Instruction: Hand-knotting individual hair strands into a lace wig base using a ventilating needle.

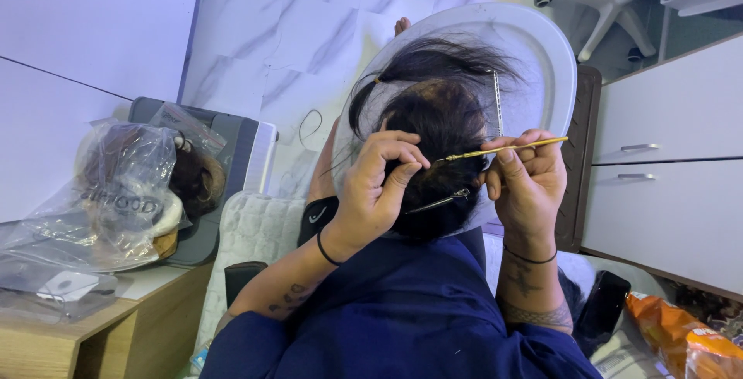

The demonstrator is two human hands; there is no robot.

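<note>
A seated person's head of dark hair (pixel 441 127) is below me, in front of a white rounded chair back (pixel 553 61). My left hand (pixel 375 189) pinches a small section of hair near the crown. In my right hand (pixel 530 181) is a thin yellow hook needle (pixel 507 147), its tip pointing left into the hair beside my left fingers. A silver clip (pixel 498 100) stands in the hair above, and a dark clip (pixel 441 202) lies lower down. Blue cloth (pixel 402 309) covers the area between my forearms.
A clear plastic bag of hair pieces (pixel 124 193) sits on a wooden table (pixel 70 340) at left. White drawers (pixel 665 185) stand at right, with an orange snack bag (pixel 681 340) and a black phone (pixel 604 309) below them. An office chair base (pixel 604 0) is at top right.
</note>
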